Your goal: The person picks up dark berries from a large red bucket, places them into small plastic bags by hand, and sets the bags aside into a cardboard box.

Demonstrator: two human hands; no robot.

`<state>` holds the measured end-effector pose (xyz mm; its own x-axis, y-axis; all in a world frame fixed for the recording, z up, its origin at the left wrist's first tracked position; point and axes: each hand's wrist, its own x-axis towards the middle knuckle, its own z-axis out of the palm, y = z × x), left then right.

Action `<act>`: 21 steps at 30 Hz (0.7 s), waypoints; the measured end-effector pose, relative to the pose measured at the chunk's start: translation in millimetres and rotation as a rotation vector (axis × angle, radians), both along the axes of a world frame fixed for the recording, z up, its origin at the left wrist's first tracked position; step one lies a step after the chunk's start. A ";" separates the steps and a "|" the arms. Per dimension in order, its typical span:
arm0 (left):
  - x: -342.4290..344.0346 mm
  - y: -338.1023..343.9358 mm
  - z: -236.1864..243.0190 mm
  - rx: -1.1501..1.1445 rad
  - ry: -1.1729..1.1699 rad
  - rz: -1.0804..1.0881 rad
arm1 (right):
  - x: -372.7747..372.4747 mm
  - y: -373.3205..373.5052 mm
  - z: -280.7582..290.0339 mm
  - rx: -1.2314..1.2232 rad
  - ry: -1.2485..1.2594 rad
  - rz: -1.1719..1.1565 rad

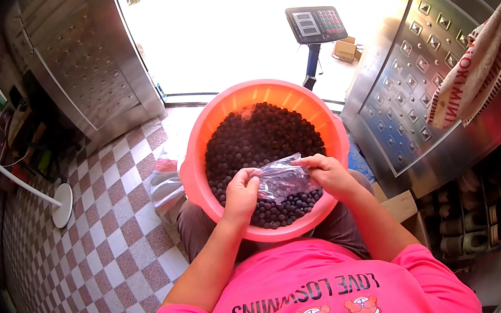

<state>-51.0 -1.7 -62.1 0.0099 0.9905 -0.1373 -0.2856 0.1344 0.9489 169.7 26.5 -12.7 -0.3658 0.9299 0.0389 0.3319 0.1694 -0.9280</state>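
A large pink plastic tub (194,151), resting at my lap between my legs, holds a heap of small dark round berries (260,130). Over the tub, a clear, thin plastic bag (282,181) is stretched between my hands. My left hand (243,195) pinches its left end, thumb against fingers. My right hand (327,175) grips the bag's right end near the upper edge. Berries show through and around the bag; whether any are inside it I cannot tell.
An electronic platform scale (314,23) stands beyond the tub in the bright doorway, beside cardboard boxes (345,49). Metal doors (83,61) flank the opening. A white fan (62,205) stands left on the checkered floor. A towel (467,71) hangs right, above shoe shelves (462,223).
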 end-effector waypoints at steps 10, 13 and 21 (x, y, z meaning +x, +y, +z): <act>9.7 -19.5 58.5 0.656 0.808 0.263 | -14.5 -16.4 7.8 -0.317 0.281 0.093; 23.5 -16.8 58.1 0.458 0.718 0.055 | -22.0 -19.3 11.1 -0.338 0.299 0.138; 32.6 -11.4 34.3 0.132 0.485 -0.086 | -25.2 -23.3 5.7 -0.274 0.275 0.180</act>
